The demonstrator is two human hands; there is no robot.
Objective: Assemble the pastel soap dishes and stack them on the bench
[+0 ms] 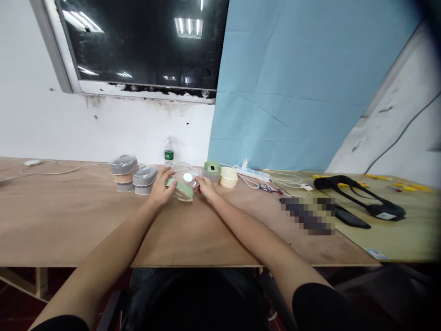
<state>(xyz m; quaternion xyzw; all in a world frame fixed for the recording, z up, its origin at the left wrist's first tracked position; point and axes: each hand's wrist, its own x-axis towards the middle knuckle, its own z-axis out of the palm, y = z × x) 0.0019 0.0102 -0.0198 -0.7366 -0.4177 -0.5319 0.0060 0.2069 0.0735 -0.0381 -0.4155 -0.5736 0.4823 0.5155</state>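
Observation:
My left hand (160, 187) grips the left side of a light green scalloped box (182, 191), which is tilted above the table. A clear plastic lid (179, 174) with a pale round spot sits just behind and above the box, and my right hand (206, 187) pinches its right edge. I cannot tell whether lid and box touch. To the right of the lid stand a green-topped container (212, 169) and a stack of cream scalloped dishes (228, 177). Left of my left hand are stacked grey-lidded boxes (144, 177), one pile with a peach layer (124, 178).
A water bottle (168, 151) stands against the wall. A power strip (251, 173) with white cables lies at the back right. Farther right are a black strap-like frame (361, 195), a dark flat object (351, 217) and yellow pieces (409, 186). The table's (193, 243) front edge is near my lap.

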